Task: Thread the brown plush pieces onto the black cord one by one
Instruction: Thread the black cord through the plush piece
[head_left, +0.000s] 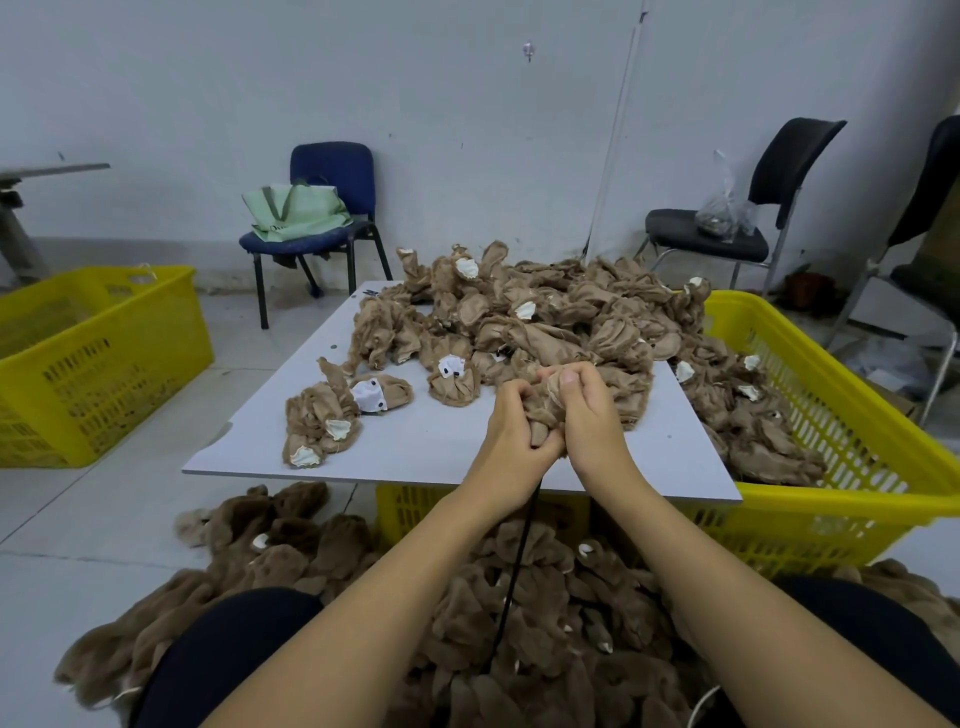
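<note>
At right: yellow basket (852, 467) holds plush pieces (753, 431) | both hands' fingers (524, 395) grip one

Both my bare forearms reach forward and converge, wrists nearly touching. My left hand (511, 423) has its fingers curled tight, gripping the crumpled brown plush fabric piece (543, 410). My right hand (589, 410) sits just beside it, thumb raised with the nail showing, fingers bent round the same piece. My knuckles press close together.

Our crumpled brown plush piece (545, 410) over board edge; black cord (519, 561) hanging below; pile (545, 312) behind
</note>
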